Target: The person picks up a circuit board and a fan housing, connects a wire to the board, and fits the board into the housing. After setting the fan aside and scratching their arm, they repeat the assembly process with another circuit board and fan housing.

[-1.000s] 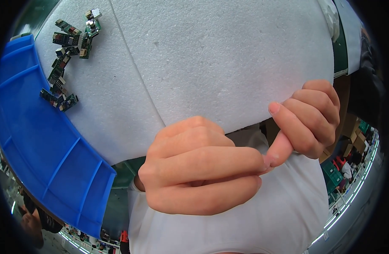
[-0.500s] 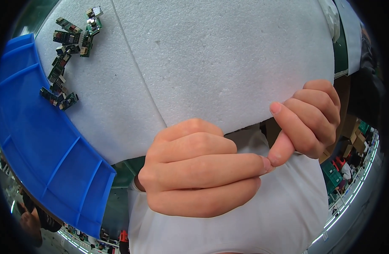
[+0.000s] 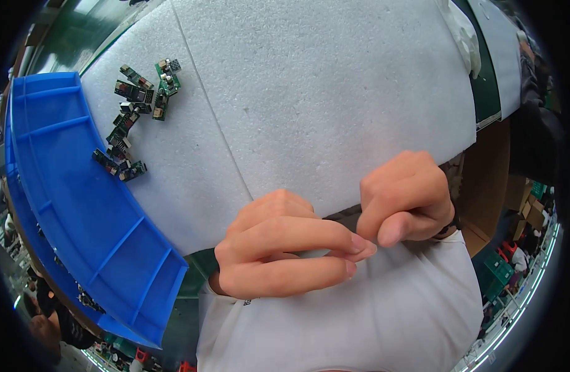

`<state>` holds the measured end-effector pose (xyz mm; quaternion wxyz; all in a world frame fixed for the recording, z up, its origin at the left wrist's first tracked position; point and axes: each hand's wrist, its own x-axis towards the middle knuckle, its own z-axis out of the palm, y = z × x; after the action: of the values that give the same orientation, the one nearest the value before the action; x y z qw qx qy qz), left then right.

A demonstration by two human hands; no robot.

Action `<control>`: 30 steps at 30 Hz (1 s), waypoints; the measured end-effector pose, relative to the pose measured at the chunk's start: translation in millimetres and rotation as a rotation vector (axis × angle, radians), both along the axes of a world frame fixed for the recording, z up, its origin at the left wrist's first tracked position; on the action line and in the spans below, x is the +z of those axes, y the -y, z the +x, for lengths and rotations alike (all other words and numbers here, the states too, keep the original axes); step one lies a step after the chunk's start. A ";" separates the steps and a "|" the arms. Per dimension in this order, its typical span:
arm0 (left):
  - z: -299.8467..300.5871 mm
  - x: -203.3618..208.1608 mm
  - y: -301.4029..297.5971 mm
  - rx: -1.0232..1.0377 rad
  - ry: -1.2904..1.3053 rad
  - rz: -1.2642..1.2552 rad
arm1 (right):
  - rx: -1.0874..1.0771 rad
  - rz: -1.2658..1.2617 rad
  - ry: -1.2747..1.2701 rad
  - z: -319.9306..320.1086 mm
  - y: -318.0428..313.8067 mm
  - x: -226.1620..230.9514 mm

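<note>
My left hand (image 3: 282, 248) hovers over my white shirt, just off the near edge of the foam-topped work surface. Its fingers are bent and drawn together at the tips; what they hold, if anything, cannot be made out. Close by on the right, my right hand (image 3: 410, 201) is closed, thumb against the curled fingers, its inside hidden. A small gap separates the two hands. Several small green circuit boards (image 3: 134, 93) with connectors lie in a loose cluster at the far left of the white foam sheet (image 3: 322, 93), away from both hands.
A blue plastic tray (image 3: 74, 180) with dividing ribs stands along the left edge. Beneath it, another blue tray (image 3: 46, 232) contains small dark parts. A crumpled white plastic bag (image 3: 463, 40) rests at the far right. An open cardboard box (image 3: 483, 186) sits below on the right.
The hands have drawn apart at the fingertips. My right hand has moved left and turned knuckles-up, its fingers curling in. The whole view has shifted, bringing more of the tray in.
</note>
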<state>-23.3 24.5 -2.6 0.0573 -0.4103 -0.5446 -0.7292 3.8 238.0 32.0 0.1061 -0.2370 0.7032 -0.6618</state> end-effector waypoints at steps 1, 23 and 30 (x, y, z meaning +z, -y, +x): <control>-0.7 0.6 1.9 -0.025 0.023 -0.009 | 0.064 -0.184 0.305 2.6 2.7 5.9; -3.6 7.7 -15.2 0.237 0.005 -0.249 | 0.363 -1.078 1.211 10.4 15.7 -13.5; 1.3 9.7 -16.7 0.436 -0.148 -0.329 | 0.282 -0.875 1.174 9.7 14.8 -8.7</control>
<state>-21.9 41.2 7.1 0.1853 -0.3393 -0.7253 -0.5696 13.5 223.2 23.2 0.4443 0.0469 0.1659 -0.8791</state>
